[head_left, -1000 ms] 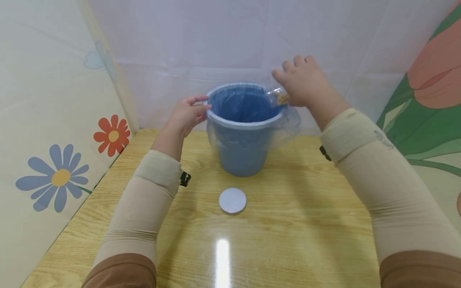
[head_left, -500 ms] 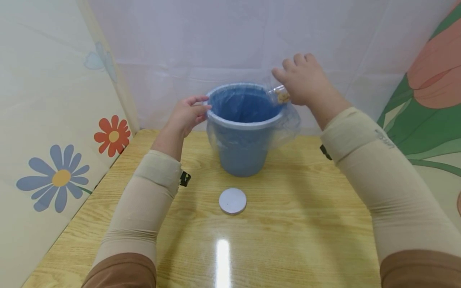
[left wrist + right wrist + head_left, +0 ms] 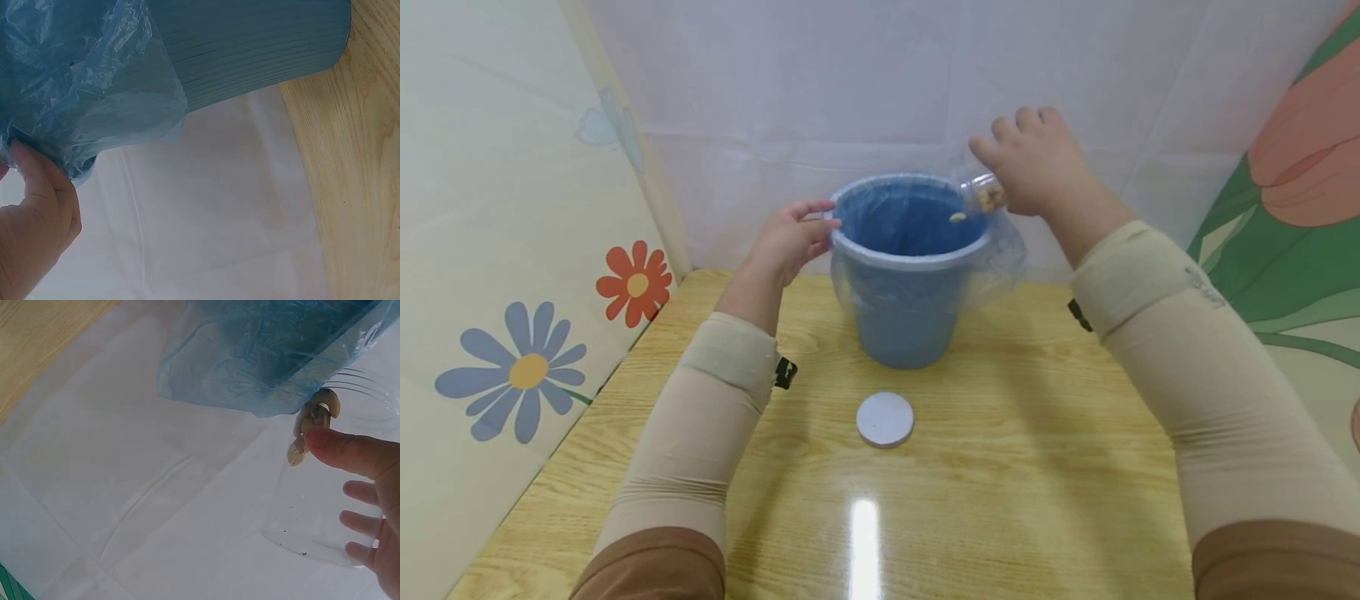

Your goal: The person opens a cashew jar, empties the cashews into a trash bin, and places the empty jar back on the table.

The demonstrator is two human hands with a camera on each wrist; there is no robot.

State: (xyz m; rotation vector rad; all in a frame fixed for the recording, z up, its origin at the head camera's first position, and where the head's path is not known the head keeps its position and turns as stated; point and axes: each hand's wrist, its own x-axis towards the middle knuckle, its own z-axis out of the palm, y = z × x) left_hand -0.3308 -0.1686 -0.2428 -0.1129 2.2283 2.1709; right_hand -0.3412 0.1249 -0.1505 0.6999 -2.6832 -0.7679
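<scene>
Wooden table (image 3: 1000,467) holds a blue bucket (image 3: 901,321) with a plastic bag (image 3: 1000,258) inside. Your left hand (image 3: 786,242) pinches the bucket's rim. Your right hand (image 3: 1037,162) grips a clear jar (image 3: 981,193), tipped over the bucket, dropping nuts (image 3: 312,422). A white lid (image 3: 884,419) lies before the bucket.

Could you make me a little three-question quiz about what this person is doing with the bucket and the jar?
1. True or false: the white lid is screwed on the clear jar.
2. Which hand tilts the jar over the blue bucket?
A. left hand
B. right hand
3. Fill in: the bucket is lined with a thin plastic ____.

Key
1. False; it lies on the table.
2. B; the left hand holds the rim.
3. Bag.
</scene>
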